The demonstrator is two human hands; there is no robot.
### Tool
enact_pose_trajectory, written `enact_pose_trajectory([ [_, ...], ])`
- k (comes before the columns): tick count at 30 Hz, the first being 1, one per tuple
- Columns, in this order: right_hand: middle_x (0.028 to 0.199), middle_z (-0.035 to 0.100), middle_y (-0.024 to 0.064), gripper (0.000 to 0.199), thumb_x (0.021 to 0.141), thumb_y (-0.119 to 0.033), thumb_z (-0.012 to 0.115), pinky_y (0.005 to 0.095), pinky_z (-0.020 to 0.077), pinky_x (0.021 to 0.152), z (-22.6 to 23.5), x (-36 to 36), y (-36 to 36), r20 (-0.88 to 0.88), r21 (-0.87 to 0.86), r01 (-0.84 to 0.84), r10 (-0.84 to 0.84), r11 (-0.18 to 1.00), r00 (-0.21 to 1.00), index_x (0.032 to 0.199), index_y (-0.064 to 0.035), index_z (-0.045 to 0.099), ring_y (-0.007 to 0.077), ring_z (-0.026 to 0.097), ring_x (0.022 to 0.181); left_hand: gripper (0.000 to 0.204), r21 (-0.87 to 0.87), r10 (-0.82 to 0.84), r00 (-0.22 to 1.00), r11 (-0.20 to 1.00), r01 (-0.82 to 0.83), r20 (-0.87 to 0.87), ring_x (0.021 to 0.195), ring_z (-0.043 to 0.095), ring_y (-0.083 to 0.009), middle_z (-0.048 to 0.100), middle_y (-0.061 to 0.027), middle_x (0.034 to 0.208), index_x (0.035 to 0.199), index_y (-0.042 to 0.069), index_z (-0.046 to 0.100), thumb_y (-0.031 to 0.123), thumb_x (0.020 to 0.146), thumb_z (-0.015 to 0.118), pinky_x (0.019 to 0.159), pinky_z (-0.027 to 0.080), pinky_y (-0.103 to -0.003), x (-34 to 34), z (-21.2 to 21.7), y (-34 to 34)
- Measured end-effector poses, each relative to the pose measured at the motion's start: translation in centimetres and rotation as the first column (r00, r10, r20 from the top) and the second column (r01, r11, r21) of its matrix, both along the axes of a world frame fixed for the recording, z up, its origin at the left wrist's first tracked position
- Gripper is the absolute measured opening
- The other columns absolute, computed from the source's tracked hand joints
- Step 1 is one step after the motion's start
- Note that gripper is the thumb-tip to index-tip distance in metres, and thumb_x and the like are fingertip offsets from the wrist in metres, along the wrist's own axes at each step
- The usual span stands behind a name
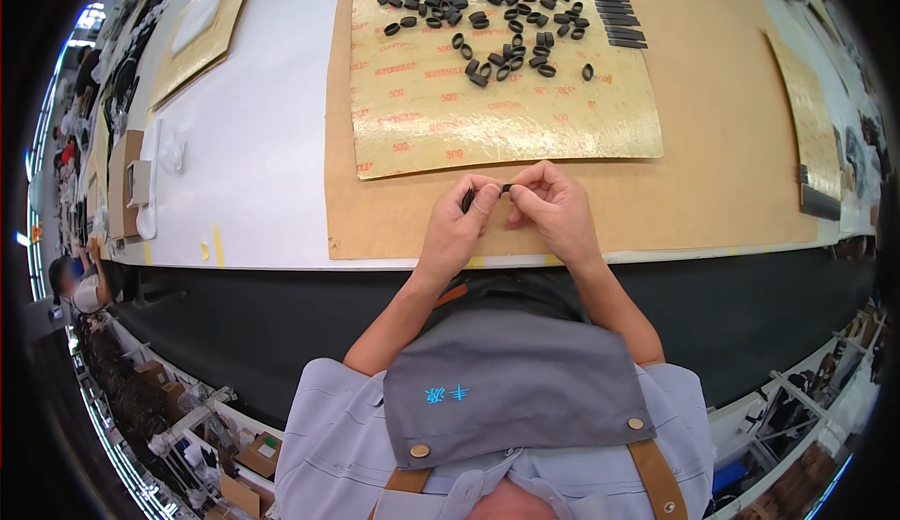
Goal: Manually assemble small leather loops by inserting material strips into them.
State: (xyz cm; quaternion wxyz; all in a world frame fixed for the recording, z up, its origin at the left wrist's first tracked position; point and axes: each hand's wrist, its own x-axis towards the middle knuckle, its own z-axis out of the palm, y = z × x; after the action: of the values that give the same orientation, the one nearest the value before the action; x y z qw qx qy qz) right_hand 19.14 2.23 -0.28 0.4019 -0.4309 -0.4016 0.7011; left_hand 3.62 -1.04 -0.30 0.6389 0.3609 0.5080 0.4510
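Just over the table's near edge, my left hand (457,222) and my right hand (559,214) are close together, fingertips pinched. A small black strip (506,188) spans the gap between them, held at both ends. Another bit of black (467,201) shows at the fingers of my left hand; its shape is partly hidden. Beyond my hands, many small black loops (516,27) lie scattered on a glossy yellowish sheet (506,135) with red print. Along that sheet's right edge runs a row of flat black strips (614,4).
Brown paper (722,173) lies under the sheet on the white table (244,164). Another yellowish board (806,117) is at the right, with black strips (819,203) at its near end. A cardboard box (126,182) stands far left. Another person (89,286) is at the left edge.
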Motion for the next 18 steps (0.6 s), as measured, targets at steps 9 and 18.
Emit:
enact_pose_trajectory([
  [9, 0.078, 0.060, 0.0055, 0.010, 0.087, -0.006, 0.059, 0.0241, 0.0533, 0.061, -0.5, 0.7, 0.2, -0.078, -0.050, -0.111, 0.107, 0.993, 0.991, 0.092, 0.0019, 0.055, 0.0103, 0.061, 0.065, 0.020, 0.119, 0.029, 0.946, 0.993, 0.010, -0.324, 0.068, 0.040, -0.0029, 0.048, 0.0048, 0.072, 0.092, 0.001, 0.058, 0.021, 0.093, 0.055, 0.060, 0.035, -0.019, 0.6, 1.1, -0.3],
  [18, 0.078, 0.060, 0.0065, 0.009, 0.085, -0.004, 0.061, 0.0258, 0.0534, 0.059, -0.6, 1.3, 0.4, -0.155, -0.090, -0.204, 0.188, 0.975, 0.970, 0.090, 0.0021, 0.056, 0.0109, 0.061, 0.064, 0.018, 0.031, -0.077, 0.981, 0.996, 0.084, -0.177, 0.056, 0.037, -0.0019, 0.044, 0.0057, 0.063, 0.085, 0.004, 0.057, 0.021, 0.091, 0.058, 0.048, 0.029, -0.019, -0.4, 0.8, 0.1],
])
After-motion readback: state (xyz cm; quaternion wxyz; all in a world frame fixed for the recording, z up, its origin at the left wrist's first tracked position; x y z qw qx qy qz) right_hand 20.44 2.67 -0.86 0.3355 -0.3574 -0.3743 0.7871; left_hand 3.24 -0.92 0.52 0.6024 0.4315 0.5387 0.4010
